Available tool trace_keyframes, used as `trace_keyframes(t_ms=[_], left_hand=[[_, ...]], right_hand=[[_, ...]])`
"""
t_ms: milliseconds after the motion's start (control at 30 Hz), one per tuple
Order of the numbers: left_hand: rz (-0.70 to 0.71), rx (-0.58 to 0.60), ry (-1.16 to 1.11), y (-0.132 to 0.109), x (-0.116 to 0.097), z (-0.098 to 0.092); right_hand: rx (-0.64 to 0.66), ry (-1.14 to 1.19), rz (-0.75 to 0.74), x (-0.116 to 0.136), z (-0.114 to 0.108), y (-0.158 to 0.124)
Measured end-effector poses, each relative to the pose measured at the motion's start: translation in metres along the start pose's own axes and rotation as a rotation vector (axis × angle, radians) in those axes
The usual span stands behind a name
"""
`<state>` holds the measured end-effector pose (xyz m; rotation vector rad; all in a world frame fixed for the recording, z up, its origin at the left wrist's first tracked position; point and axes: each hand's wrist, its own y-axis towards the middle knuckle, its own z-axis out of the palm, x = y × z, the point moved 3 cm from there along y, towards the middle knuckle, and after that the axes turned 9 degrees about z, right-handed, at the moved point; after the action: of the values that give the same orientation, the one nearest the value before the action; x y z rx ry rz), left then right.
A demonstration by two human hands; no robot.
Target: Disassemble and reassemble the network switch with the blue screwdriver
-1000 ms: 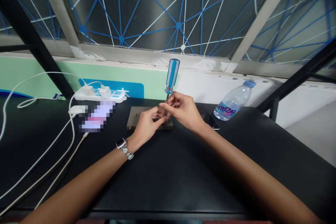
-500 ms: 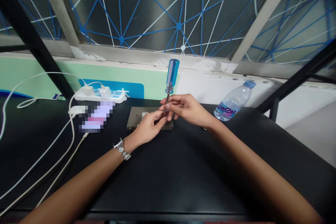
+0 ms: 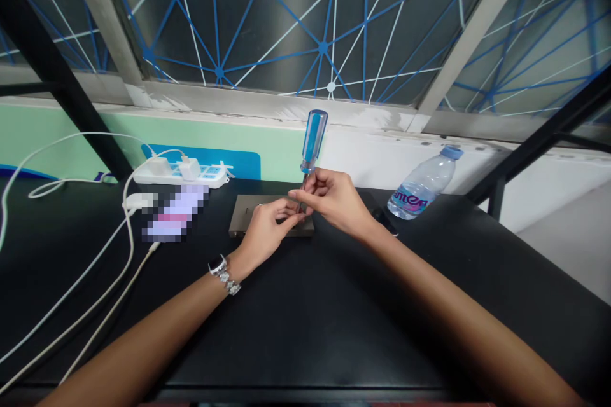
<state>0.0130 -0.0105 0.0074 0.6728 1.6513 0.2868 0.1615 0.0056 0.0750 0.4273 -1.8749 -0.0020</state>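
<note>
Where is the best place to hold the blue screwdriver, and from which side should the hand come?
Grip the screwdriver by its thick blue handle, coming from the right side. It stands nearly upright, and the handle is free above the right hand, which pinches only the thin shaft.

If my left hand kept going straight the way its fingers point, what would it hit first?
Most likely the screwdriver, at its metal shaft just ahead of the left hand, where the right hand pinches it. Whether the left hand already touches the shaft is unclear.
</note>
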Motion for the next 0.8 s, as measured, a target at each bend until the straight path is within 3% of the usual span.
trace_keyframes(t_ms=[100,233,333,467,667,800], left_hand=[[0.013,0.083,-0.011,0.001,-0.001,-0.001],[0.07,0.15,0.105,0.003,-0.007,-0.001],[0.082,0.159,0.13,0.003,-0.01,-0.001],[0.088,0.135,0.098,0.001,-0.012,0.002],[0.028,-0.098,0.189,0.0,-0.01,-0.002],[-0.008,-0.116,0.126,-0.001,-0.004,-0.002]], right_hand=[[0.081,-0.039,0.031,0.003,0.0,-0.001],[0.32,0.013,0.088,0.01,-0.002,-0.004],[0.377,0.038,0.097,0.014,-0.005,-0.005],[0.341,-0.001,0.11,0.016,-0.006,-0.005],[0.184,-0.006,0.055,0.009,0.0,-0.003],[0.067,-0.003,0.03,0.003,0.005,-0.001]])
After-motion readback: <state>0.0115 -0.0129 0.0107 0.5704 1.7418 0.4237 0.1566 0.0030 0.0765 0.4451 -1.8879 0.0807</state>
